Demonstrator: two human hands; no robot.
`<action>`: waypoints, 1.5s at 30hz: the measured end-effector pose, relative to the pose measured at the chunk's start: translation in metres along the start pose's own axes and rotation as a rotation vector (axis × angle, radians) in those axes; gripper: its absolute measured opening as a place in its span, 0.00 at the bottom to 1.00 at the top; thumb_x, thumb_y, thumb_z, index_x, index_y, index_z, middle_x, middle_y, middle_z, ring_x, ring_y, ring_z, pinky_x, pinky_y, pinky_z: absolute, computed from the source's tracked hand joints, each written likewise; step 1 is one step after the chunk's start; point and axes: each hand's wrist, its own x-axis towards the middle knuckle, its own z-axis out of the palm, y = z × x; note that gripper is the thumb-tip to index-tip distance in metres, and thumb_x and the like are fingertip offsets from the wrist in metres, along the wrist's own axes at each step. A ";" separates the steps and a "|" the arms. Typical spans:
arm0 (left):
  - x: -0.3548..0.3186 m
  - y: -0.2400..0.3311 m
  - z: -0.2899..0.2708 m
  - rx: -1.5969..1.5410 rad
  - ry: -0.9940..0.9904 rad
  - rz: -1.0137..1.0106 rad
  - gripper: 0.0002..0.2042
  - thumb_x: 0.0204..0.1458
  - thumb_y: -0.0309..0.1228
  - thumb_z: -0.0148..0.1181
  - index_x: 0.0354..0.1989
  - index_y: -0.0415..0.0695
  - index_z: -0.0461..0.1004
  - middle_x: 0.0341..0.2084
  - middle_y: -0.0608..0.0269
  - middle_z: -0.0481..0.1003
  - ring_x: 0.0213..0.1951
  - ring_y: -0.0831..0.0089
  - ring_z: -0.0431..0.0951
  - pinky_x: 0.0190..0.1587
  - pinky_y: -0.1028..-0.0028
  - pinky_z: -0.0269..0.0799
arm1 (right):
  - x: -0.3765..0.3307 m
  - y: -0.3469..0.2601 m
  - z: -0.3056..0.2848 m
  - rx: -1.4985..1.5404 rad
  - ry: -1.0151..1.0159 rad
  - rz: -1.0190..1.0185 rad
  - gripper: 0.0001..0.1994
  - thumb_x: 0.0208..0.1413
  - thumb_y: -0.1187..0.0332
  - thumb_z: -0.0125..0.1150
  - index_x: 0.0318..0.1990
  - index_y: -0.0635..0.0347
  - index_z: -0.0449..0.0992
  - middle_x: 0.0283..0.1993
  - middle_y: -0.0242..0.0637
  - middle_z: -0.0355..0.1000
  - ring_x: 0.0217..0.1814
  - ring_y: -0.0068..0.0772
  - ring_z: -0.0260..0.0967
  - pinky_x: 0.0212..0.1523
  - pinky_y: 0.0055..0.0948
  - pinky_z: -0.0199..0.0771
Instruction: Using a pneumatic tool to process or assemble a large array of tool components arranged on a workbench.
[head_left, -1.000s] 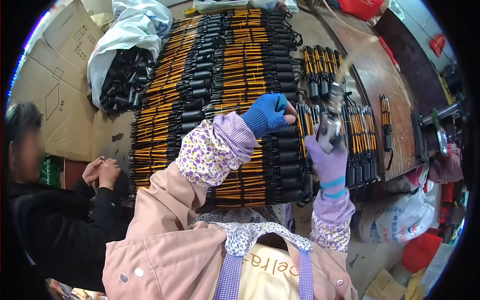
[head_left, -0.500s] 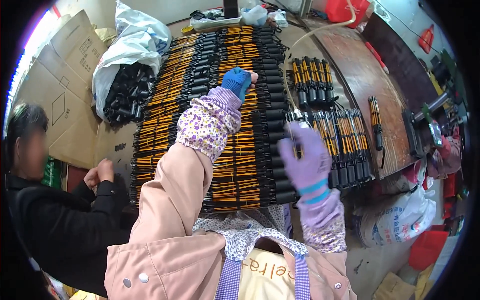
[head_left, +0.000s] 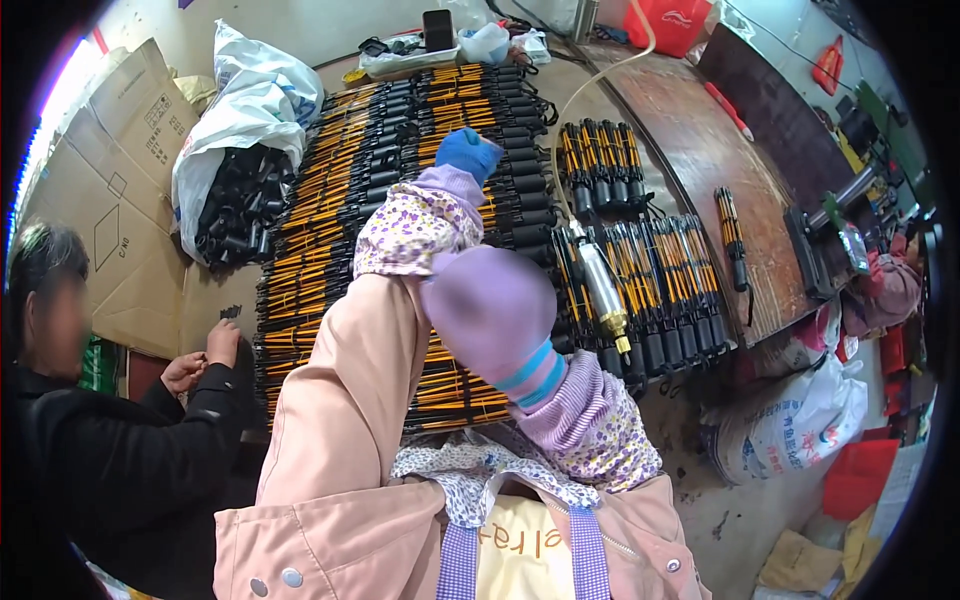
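Observation:
Stacked rows of folded umbrella frames (head_left: 340,190), with orange ribs and black handles, cover the table in front of me. My left hand (head_left: 468,155), in a blue glove, is closed over the far part of the right-hand stack; what its fingers hold is hidden. My right hand (head_left: 490,305), in a purple glove, hangs over the stack's near part, below the left hand. Motion smears its fingers. To its right, a silver cylindrical tool (head_left: 602,285) with a brass end and a hose lies over bundled umbrella frames (head_left: 665,285).
A white bag (head_left: 255,95) of black plastic parts (head_left: 245,205) stands left of the stacks. A person (head_left: 130,410) in dark clothing sits at the left, hands together. On the brown board (head_left: 690,120) lies one umbrella frame (head_left: 733,240). A pale hose (head_left: 560,120) curves behind the bundles.
My right hand has swung left from beside the tool to over the stack, uncovering the tool. My left hand stays over the far stack, its fingers now turned out of sight.

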 end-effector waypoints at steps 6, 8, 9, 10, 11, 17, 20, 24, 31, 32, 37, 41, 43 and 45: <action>0.033 0.002 -0.003 0.275 0.101 0.008 0.10 0.42 0.32 0.61 0.28 0.37 0.77 0.24 0.54 0.78 0.27 0.56 0.79 0.32 0.64 0.76 | -0.006 -0.024 -0.003 0.025 -0.061 -0.252 0.11 0.40 0.78 0.62 0.35 0.59 0.76 0.26 0.33 0.71 0.21 0.32 0.65 0.23 0.26 0.66; 0.059 -0.021 -0.038 0.122 0.231 -0.205 0.10 0.43 0.32 0.61 0.29 0.37 0.77 0.24 0.53 0.78 0.27 0.57 0.79 0.32 0.66 0.76 | -0.026 -0.015 -0.001 0.076 -0.073 -0.161 0.12 0.40 0.79 0.62 0.36 0.60 0.76 0.26 0.33 0.70 0.21 0.32 0.65 0.22 0.25 0.66; 0.067 -0.029 -0.050 -0.044 0.345 -0.406 0.10 0.43 0.31 0.60 0.29 0.37 0.77 0.25 0.53 0.78 0.27 0.58 0.78 0.31 0.67 0.76 | -0.034 -0.010 0.003 0.097 -0.081 -0.112 0.12 0.39 0.79 0.62 0.36 0.60 0.76 0.26 0.32 0.70 0.21 0.31 0.65 0.21 0.25 0.65; 0.071 -0.030 -0.048 -0.054 0.338 -0.398 0.10 0.43 0.31 0.60 0.29 0.37 0.77 0.25 0.53 0.78 0.27 0.58 0.78 0.31 0.67 0.76 | -0.043 0.002 0.011 0.148 -0.102 -0.026 0.12 0.38 0.80 0.61 0.35 0.60 0.76 0.26 0.32 0.70 0.20 0.31 0.64 0.21 0.25 0.64; 0.075 -0.030 -0.047 -0.072 0.335 -0.374 0.09 0.43 0.31 0.61 0.30 0.38 0.77 0.24 0.53 0.78 0.27 0.58 0.78 0.32 0.67 0.75 | -0.049 0.010 0.020 0.199 -0.122 0.058 0.13 0.38 0.81 0.60 0.35 0.60 0.75 0.25 0.32 0.69 0.20 0.31 0.63 0.20 0.24 0.63; 0.076 -0.057 -0.067 -0.116 0.359 -0.287 0.09 0.42 0.31 0.62 0.31 0.41 0.78 0.23 0.56 0.77 0.27 0.60 0.77 0.34 0.66 0.75 | -0.034 -0.039 0.012 0.587 -0.098 -0.026 0.07 0.39 0.78 0.61 0.28 0.57 0.73 0.23 0.32 0.67 0.20 0.32 0.60 0.19 0.28 0.60; 0.067 -0.045 -0.069 0.160 0.190 -0.248 0.09 0.40 0.30 0.63 0.32 0.44 0.79 0.28 0.57 0.78 0.30 0.59 0.78 0.35 0.65 0.76 | -0.005 -0.051 0.005 0.624 0.005 -0.070 0.06 0.38 0.78 0.59 0.25 0.57 0.71 0.21 0.33 0.66 0.19 0.32 0.59 0.19 0.28 0.59; 0.040 0.023 -0.019 0.803 -0.205 0.189 0.11 0.39 0.30 0.63 0.34 0.49 0.81 0.33 0.60 0.79 0.31 0.60 0.80 0.31 0.61 0.77 | 0.058 -0.039 0.022 0.447 0.012 -0.149 0.04 0.39 0.75 0.56 0.22 0.57 0.68 0.21 0.32 0.63 0.18 0.31 0.56 0.19 0.27 0.57; 0.073 -0.010 0.024 0.676 0.039 0.543 0.06 0.38 0.31 0.64 0.26 0.48 0.81 0.24 0.61 0.79 0.23 0.61 0.78 0.25 0.63 0.73 | 0.011 -0.034 -0.008 0.311 -0.138 -0.360 0.03 0.42 0.73 0.56 0.27 0.56 0.70 0.23 0.28 0.63 0.18 0.27 0.56 0.17 0.27 0.56; 0.083 -0.014 0.023 0.593 0.308 0.400 0.07 0.38 0.33 0.64 0.26 0.47 0.81 0.24 0.60 0.79 0.26 0.59 0.79 0.28 0.62 0.75 | -0.003 -0.019 -0.011 0.307 -0.154 -0.276 0.03 0.43 0.73 0.56 0.27 0.56 0.70 0.23 0.28 0.63 0.18 0.27 0.56 0.17 0.27 0.56; 0.131 -0.113 -0.040 -0.509 0.248 0.110 0.08 0.46 0.31 0.61 0.32 0.41 0.79 0.27 0.60 0.79 0.27 0.65 0.77 0.31 0.72 0.72 | -0.043 -0.005 -0.010 0.500 -0.279 -0.165 0.02 0.44 0.71 0.55 0.25 0.54 0.68 0.22 0.28 0.60 0.17 0.28 0.56 0.18 0.28 0.57; 0.099 -0.065 -0.061 -1.666 0.257 -0.305 0.04 0.50 0.27 0.58 0.28 0.40 0.75 0.21 0.61 0.74 0.25 0.73 0.72 0.27 0.78 0.66 | -0.050 -0.004 -0.017 0.641 -0.289 -0.170 0.05 0.48 0.71 0.53 0.23 0.52 0.66 0.20 0.28 0.56 0.17 0.29 0.53 0.19 0.29 0.58; 0.069 -0.104 -0.098 -1.250 0.149 -0.108 0.04 0.51 0.27 0.57 0.29 0.40 0.75 0.21 0.61 0.74 0.25 0.74 0.72 0.29 0.79 0.66 | -0.023 0.022 -0.023 0.504 -0.093 -0.161 0.02 0.47 0.74 0.55 0.27 0.55 0.72 0.20 0.26 0.63 0.18 0.26 0.57 0.20 0.26 0.62; 0.039 -0.173 -0.142 -0.798 0.071 0.036 0.04 0.51 0.27 0.57 0.29 0.40 0.75 0.22 0.61 0.74 0.26 0.74 0.73 0.30 0.79 0.66 | -0.014 0.068 -0.029 0.564 -0.075 0.137 0.06 0.46 0.77 0.59 0.33 0.59 0.77 0.24 0.28 0.70 0.19 0.23 0.62 0.22 0.21 0.66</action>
